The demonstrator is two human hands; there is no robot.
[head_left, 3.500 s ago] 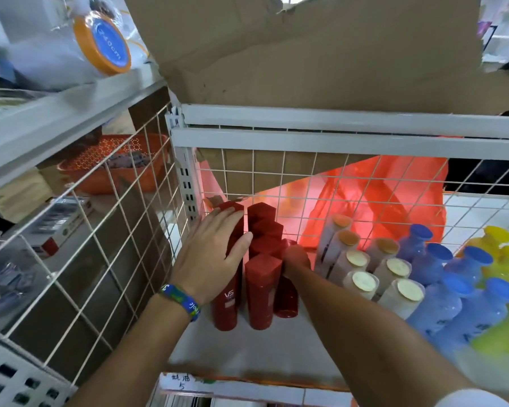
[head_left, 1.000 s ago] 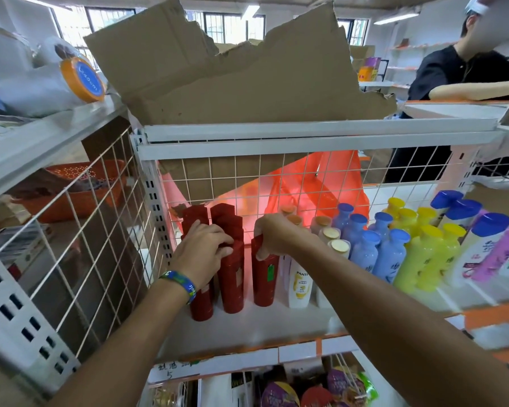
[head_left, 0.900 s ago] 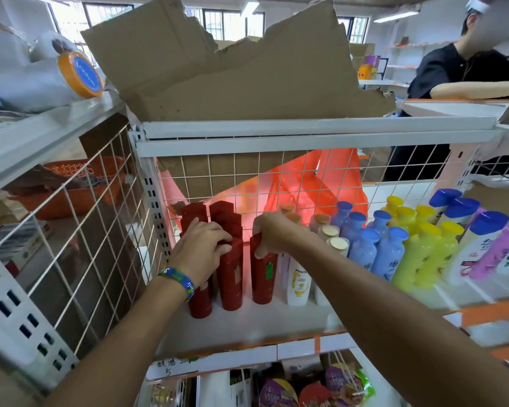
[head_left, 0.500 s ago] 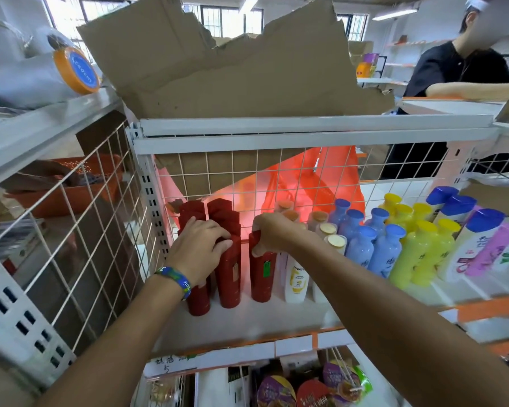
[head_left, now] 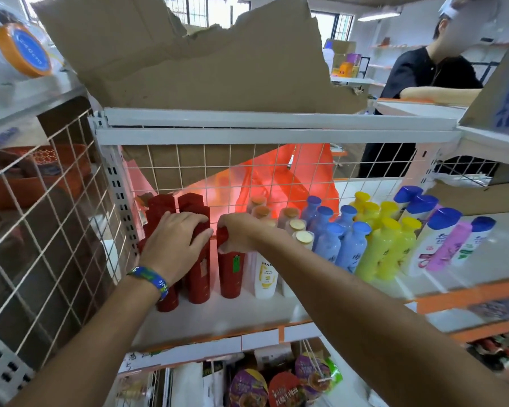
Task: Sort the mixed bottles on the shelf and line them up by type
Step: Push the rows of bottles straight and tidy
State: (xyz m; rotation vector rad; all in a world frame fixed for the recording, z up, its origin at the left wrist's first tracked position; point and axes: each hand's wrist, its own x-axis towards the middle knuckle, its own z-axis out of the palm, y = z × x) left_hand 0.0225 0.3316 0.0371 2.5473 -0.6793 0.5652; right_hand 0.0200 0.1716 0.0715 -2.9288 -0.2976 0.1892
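Observation:
Several dark red bottles (head_left: 199, 279) stand in rows at the left end of the white shelf (head_left: 232, 315). My left hand (head_left: 175, 243) lies over their tops, fingers curled round the front ones. My right hand (head_left: 237, 232) grips the cap of a separate red bottle (head_left: 232, 274) standing just right of the group. To its right stand white bottles (head_left: 265, 274) with beige caps, then pale blue bottles (head_left: 340, 248), yellow bottles (head_left: 385, 248), and white and pink bottles (head_left: 441, 245) with blue caps.
A wire mesh panel (head_left: 50, 230) closes the shelf's left side and another mesh (head_left: 218, 168) its back, with a red plastic bag (head_left: 285, 177) behind. Torn cardboard (head_left: 188, 54) lies on the upper shelf. A person in black (head_left: 429, 74) stands at the far right. Packaged goods (head_left: 276, 383) fill the shelf below.
The camera has pulled back and risen since the oldest frame. Both hands stay on the red bottles; the right-hand bottle stands slightly apart from the group, barely shifted in the last second.

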